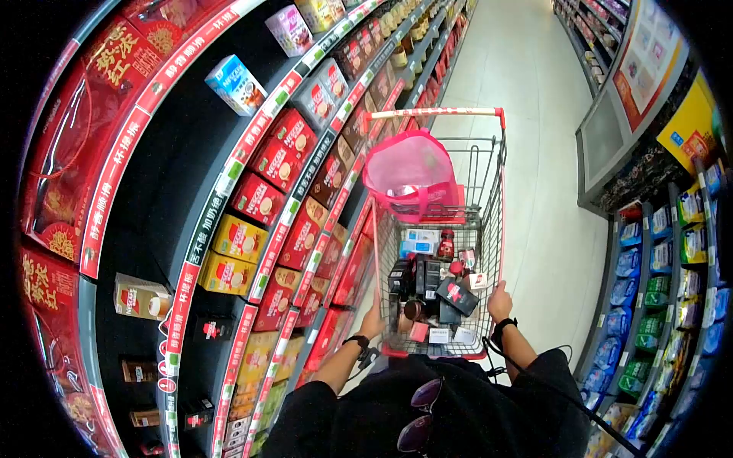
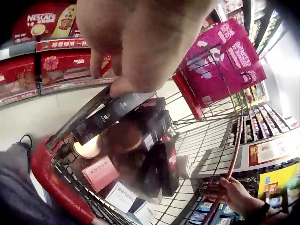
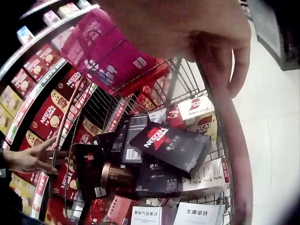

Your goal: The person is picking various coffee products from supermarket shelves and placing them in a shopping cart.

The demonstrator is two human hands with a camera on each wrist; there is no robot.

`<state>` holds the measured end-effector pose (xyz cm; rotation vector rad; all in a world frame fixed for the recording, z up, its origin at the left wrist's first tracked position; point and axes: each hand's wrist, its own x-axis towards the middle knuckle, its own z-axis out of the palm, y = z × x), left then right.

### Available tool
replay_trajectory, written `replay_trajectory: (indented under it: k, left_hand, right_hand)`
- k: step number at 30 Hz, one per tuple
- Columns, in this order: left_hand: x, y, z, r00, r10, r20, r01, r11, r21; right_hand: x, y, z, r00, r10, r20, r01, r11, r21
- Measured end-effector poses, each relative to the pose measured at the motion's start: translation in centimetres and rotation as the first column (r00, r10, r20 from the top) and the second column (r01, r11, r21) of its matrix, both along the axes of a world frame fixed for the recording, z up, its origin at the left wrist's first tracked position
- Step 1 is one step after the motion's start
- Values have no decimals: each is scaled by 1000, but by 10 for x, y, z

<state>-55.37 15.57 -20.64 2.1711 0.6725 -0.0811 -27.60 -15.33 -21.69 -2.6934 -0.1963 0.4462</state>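
A wire shopping cart with a red-trimmed rim stands in front of the person. The left hand holds its left side rim, and the right hand has its fingers round the right side rim. Inside lie several black boxes; one black Nescafe box is tilted on top. Around them are a brown-lidded jar, a pink box and white boxes. A pink bag sits at the far end.
Shelves of red and yellow coffee boxes run along the left, close to the cart. Pale aisle floor stretches ahead and to the right. A display cabinet and low shelves of blue and green packs line the right.
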Motion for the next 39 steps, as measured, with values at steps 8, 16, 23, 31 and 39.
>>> replay_trajectory:
  k: [8,16,23,31,39]
  left_hand:
    - [73,44,12,958,-31,-286,32,999,-1]
    - [86,63,-13,981,-135,-138,136,991,-6]
    - [124,90,-12,961,-222,-167,219,975,-36]
    - [191,129,-12,936,-303,-178,281,950,-138]
    - [280,146,4,915,-371,-161,357,928,-109]
  right_hand:
    - [43,24,1,998,-59,-34,59,998,13]
    - [73,33,2,986,-119,-119,121,993,8]
    - [92,42,0,972,-191,-134,194,981,10]
    - [145,59,-17,885,-378,-272,387,922,-23]
    - [224,55,-40,884,-373,-283,347,928,-138]
